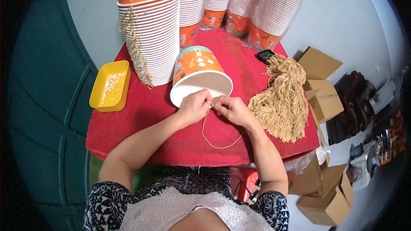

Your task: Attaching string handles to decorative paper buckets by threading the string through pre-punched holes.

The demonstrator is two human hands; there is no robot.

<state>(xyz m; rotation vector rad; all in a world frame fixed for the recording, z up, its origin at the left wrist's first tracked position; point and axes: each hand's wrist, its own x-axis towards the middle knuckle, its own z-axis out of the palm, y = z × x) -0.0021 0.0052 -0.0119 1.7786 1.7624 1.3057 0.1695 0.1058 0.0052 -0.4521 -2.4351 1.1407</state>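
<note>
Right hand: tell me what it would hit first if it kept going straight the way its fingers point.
The right hand points up and left toward the left hand. Going straight on, it would probably meet the left hand's fingers first, then the rim of the tipped paper bucket; depth is unclear.

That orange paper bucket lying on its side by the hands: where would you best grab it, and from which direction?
Take the bucket by its white rim, from the near side. It lies tipped with the open mouth facing the person, so the thin rim edge is exposed for a pinch with one finger inside. Both hands, left and right, are already at that rim, pinching a cord.
</note>
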